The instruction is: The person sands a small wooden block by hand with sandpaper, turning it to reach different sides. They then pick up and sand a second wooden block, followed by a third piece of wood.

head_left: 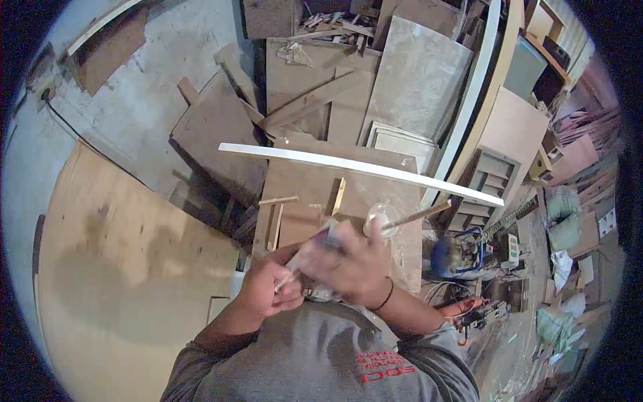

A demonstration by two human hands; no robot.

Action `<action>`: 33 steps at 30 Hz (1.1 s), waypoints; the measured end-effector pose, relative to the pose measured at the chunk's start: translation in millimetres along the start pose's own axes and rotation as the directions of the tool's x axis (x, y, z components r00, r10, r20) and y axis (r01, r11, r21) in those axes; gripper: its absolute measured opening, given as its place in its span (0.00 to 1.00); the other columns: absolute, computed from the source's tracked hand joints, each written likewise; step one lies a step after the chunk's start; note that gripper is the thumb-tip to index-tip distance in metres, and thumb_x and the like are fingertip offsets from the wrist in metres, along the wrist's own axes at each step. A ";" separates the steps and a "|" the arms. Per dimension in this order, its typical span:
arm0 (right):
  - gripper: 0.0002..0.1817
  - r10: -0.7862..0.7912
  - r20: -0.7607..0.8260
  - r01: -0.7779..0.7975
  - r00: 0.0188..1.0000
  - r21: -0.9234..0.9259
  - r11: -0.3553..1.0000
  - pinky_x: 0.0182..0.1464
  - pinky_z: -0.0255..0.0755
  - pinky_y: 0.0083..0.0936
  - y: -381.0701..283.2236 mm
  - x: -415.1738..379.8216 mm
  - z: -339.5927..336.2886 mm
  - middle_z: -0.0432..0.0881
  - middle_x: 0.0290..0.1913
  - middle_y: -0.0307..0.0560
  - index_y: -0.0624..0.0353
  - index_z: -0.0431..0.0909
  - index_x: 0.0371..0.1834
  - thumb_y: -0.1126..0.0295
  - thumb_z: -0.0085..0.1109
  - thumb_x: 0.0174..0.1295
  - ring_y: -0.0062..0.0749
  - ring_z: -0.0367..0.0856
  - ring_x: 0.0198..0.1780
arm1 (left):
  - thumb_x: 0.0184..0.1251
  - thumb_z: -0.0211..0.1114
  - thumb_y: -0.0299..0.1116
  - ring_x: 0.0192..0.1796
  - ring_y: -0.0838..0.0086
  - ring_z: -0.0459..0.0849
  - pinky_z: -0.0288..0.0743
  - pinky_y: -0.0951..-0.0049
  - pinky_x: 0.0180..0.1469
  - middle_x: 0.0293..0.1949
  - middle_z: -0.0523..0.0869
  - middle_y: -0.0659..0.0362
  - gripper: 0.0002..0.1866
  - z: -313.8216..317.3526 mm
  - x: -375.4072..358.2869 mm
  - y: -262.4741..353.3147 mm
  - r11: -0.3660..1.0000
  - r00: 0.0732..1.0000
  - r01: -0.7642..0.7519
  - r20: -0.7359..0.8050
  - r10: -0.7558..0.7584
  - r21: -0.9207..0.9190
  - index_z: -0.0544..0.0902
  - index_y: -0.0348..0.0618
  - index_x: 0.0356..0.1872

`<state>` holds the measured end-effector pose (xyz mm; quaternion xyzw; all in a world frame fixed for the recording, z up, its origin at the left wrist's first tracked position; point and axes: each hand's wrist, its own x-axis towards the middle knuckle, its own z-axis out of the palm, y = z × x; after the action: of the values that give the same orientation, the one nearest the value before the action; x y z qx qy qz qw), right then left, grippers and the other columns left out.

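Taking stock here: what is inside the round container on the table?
A stick reaches over or into the round container. The right hand hides part of it, and the contents are too unclear to name.

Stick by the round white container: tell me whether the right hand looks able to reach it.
Probably yes: the stick lies just beyond the right hand with nothing visible in between, though that hand looks busy with the piece in the left hand.
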<state>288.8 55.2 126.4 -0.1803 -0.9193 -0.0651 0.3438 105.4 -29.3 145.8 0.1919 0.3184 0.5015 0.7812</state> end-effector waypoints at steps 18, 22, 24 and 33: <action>0.25 -0.004 0.064 -0.002 0.998 0.102 0.995 0.66 0.21 0.66 0.9 -22.4 8.9 0.74 0.61 0.35 0.42 0.73 0.59 0.61 0.55 0.53 0.49 0.48 0.73 | 0.56 0.49 0.37 0.14 0.85 0.60 0.58 0.81 0.14 0.17 0.68 0.66 0.30 4.2 11.3 -16.4 0.992 0.994 -0.087 -0.056 0.092 0.088 0.64 0.37 0.62; 0.22 0.187 0.005 -0.187 0.982 0.004 0.982 0.66 0.21 0.67 13.6 -15.2 3.9 0.75 0.60 0.31 0.37 0.76 0.56 0.58 0.54 0.54 0.48 0.51 0.73 | 0.56 0.48 0.37 0.14 0.85 0.61 0.58 0.81 0.14 0.17 0.68 0.65 0.29 9.3 15.2 -16.4 0.985 0.990 -0.129 -0.038 0.134 0.117 0.64 0.36 0.61; 0.21 0.034 0.003 -0.033 0.999 -0.025 0.999 0.67 0.21 0.64 10.7 -22.8 14.7 0.77 0.58 0.32 0.37 0.78 0.53 0.54 0.55 0.54 0.48 0.52 0.72 | 0.55 0.49 0.36 0.14 0.84 0.61 0.58 0.81 0.14 0.17 0.67 0.64 0.29 23.7 13.0 -12.9 0.960 0.983 -0.081 -0.135 0.121 0.269 0.64 0.35 0.60; 0.25 0.432 -0.095 -0.429 0.897 0.049 0.902 0.70 0.24 0.57 52.1 -10.3 -19.3 0.75 0.60 0.38 0.39 0.75 0.56 0.66 0.58 0.50 0.49 0.51 0.73 | 0.55 0.50 0.35 0.10 0.80 0.59 0.54 0.76 0.11 0.13 0.65 0.63 0.29 -10.4 14.9 -10.3 0.993 0.995 -0.072 0.054 0.078 -0.097 0.63 0.48 0.63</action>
<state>327.4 95.8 134.0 -0.3708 -0.8384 0.0154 0.3993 109.4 -20.4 127.3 0.1808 0.2639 0.5393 0.7790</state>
